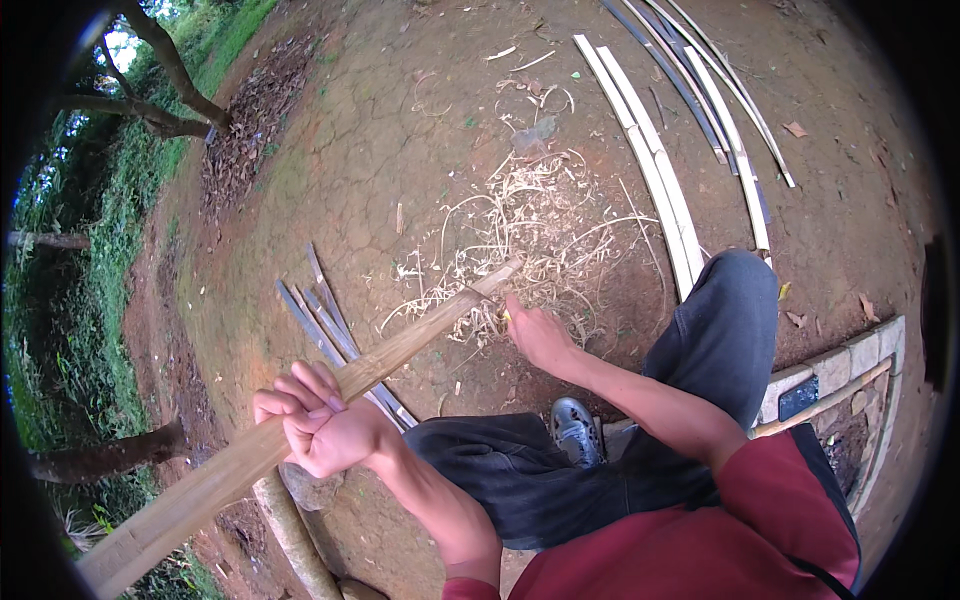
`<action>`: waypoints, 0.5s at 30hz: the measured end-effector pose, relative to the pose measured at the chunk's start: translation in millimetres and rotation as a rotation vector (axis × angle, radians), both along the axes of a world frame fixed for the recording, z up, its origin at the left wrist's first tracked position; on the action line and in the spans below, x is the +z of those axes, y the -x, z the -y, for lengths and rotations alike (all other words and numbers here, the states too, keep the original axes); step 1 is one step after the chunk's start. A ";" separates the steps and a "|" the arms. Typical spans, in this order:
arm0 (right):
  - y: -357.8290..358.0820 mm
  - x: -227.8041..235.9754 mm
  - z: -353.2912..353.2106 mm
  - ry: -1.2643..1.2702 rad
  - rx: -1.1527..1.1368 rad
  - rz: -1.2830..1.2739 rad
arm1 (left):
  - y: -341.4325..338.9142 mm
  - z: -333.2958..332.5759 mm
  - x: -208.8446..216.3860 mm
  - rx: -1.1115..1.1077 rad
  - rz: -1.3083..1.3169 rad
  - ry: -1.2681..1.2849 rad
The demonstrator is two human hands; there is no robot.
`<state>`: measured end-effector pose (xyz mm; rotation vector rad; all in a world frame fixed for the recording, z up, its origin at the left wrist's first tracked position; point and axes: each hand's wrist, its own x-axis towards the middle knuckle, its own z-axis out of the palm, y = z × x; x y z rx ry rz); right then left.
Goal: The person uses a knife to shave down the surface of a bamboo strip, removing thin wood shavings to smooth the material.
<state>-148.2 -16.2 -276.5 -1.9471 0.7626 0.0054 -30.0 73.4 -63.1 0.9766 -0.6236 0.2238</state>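
A long, flat tan bamboo strip runs slantwise from the lower left up to the middle. My left hand is closed around it, fingers curled over its edge. Near the strip's far end, my right hand is closed on a knife, its handle mostly hidden in the fist. The thin, dark knife blade lies against the strip. Curly pale shavings are heaped on the ground just beyond that end.
Pale split strips and darker ones lie at the far right. Several grey strips are beneath the held piece. Stone blocks and a pole stand at right; a log lies lower left. Trees edge the left.
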 end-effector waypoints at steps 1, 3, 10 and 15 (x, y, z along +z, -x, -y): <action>-0.7 -4.7 2.6 0.049 -0.002 0.016 | -1.5 2.6 1.6 0.021 -0.022 0.006; 0.5 -13.6 7.3 0.126 -0.018 0.065 | -6.2 6.4 1.7 0.040 -0.042 0.030; 39.2 88.7 51.5 0.055 0.038 0.068 | -24.9 18.9 9.0 0.062 0.026 -0.021; 81.8 171.4 128.3 0.264 0.161 -0.002 | -30.4 48.2 57.6 0.157 -0.047 -0.070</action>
